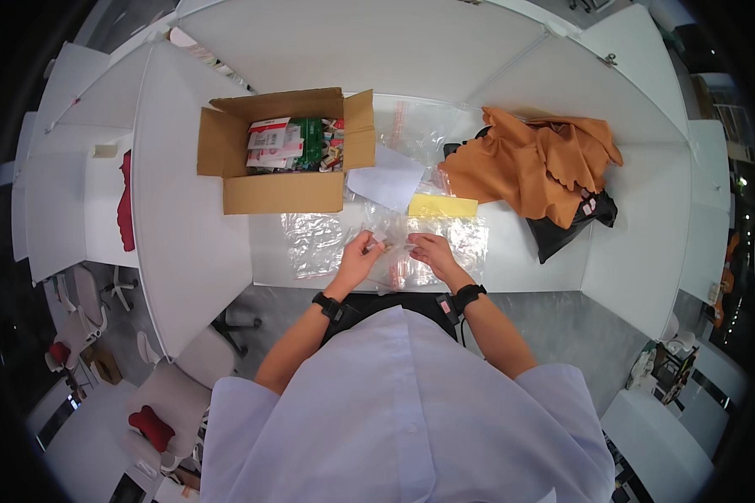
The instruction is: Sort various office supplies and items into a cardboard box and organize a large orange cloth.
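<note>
Above clear zip bags at the desk's front, my left hand point(358, 258) pinches a small clear plastic bag point(387, 246) with a little whitish and tan item in or at it. On the bag's other side, my right hand point(435, 253) has its fingertips closed on the edge of the clear plastic. Flat clear zip bags point(314, 242) lie beneath and beside both hands. A yellow paper strip point(442, 205) rests on the plastic just beyond my right hand, and a white paper sheet point(387, 179) lies further back.
An opened cardboard box point(283, 193) of small packets stands back left. Orange-brown cloth point(528, 163) lies heaped over a black bag point(553, 239) at the right. White partition panels point(365, 47) enclose the desk point(528, 276) at the back and sides.
</note>
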`<state>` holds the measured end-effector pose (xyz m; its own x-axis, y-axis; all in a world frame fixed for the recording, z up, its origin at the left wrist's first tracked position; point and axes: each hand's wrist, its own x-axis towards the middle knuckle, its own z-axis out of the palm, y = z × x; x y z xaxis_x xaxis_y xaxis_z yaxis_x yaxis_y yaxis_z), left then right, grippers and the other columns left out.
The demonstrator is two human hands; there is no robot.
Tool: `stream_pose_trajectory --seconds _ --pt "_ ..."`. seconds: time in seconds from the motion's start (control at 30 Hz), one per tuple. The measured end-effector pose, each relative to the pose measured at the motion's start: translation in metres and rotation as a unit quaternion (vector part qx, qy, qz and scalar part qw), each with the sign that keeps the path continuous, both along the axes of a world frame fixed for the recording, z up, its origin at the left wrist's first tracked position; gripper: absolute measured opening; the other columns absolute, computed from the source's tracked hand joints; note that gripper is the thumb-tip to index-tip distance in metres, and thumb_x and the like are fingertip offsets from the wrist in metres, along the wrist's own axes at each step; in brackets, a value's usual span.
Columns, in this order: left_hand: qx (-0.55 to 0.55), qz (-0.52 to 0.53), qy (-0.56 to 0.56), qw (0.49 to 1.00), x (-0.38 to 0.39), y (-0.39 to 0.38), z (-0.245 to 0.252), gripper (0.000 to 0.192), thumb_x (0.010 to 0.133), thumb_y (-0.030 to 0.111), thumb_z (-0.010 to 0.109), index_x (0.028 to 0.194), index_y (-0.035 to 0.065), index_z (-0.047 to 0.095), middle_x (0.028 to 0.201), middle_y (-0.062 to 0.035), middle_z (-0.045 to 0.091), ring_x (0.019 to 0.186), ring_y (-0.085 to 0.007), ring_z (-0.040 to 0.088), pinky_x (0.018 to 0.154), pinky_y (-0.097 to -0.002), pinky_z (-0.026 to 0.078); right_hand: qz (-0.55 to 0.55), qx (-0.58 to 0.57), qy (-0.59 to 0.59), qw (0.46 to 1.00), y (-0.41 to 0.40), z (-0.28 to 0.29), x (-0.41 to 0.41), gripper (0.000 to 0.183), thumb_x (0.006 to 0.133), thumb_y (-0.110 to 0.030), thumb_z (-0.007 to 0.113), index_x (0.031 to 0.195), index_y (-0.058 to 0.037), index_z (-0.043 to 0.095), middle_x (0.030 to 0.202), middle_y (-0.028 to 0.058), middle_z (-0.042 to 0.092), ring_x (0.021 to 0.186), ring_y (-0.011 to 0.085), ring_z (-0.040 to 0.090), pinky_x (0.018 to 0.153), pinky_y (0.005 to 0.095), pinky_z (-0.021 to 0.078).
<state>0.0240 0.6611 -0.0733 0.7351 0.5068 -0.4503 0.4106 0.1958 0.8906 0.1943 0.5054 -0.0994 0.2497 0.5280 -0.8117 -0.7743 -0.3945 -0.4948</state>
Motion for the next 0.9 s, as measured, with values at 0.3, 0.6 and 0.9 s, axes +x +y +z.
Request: stream_pose_trajectory --seconds 0.3,0.6,0.9 --pt "-0.194 0.324 -0.252 0.891 -0.015 0.115 0.080 0.012 0.098 0.014 0.056 0.107 0.0069 0.058 0.109 -0.0024 0.064 0.101 -0.0161 0.062 0.088 -0.0338 0.051 0.149 -0.032 -0.180 0.972 -0.012 -0.035 0.028 0.026 0.089 -0.012 0.065 0.115 -0.0071 0.066 0.092 0.0063 0.066 0.074 0.0140 0.063 0.067 0.0283 0.0543" --pt "-0.301 0.441 -0.204 0.821 -0.020 0.198 0.051 0.033 0.100 0.014 0.052 0.128 -0.0012 0.045 0.128 -0.0148 0.052 0.119 -0.0266 0.052 0.106 -0.0380 0.041 0.256 -0.168 -0.642 0.703 -0.008 -0.059 0.118 0.036 0.076 -0.011 0.073 0.111 -0.0085 0.064 0.113 0.0130 0.061 0.110 0.0339 0.054 0.095 0.0436 0.0460" --pt "-0.244 0.208 -0.115 0.940 -0.036 0.129 0.063 0.020 0.098 0.013 0.056 0.114 0.0030 0.059 0.100 -0.0086 0.064 0.093 -0.0178 0.062 0.085 -0.0307 0.050 0.400 -0.259 -0.604 0.639 0.005 -0.054 0.129 0.032 0.072 -0.012 0.074 0.103 -0.0086 0.065 0.116 0.0121 0.058 0.112 0.0353 0.051 0.097 0.0434 0.0436"
